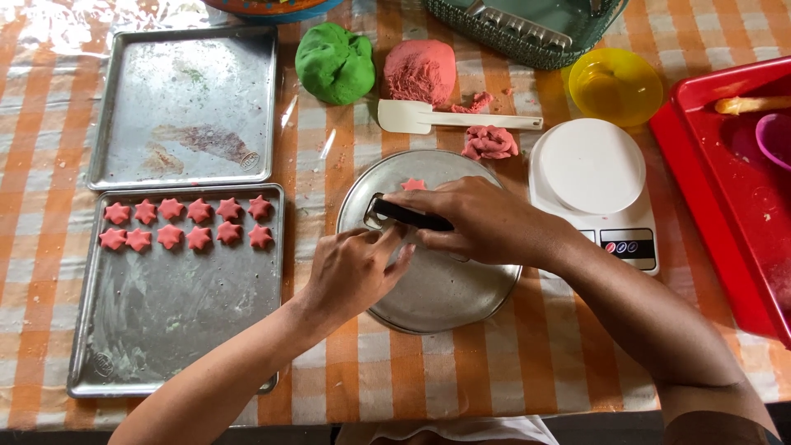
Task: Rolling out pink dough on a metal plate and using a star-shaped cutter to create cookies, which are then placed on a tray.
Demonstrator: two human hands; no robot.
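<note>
Two metal baking trays at left, the nearer baking tray [177,330] carrying twelve pink dough stars [185,222]. Round metal plate [437,297] at centre. Right hand [474,221] clasped around a black-handled cutter [404,214] over that plate; left hand [354,268] half curled, fingertips touching the cutter.
</note>
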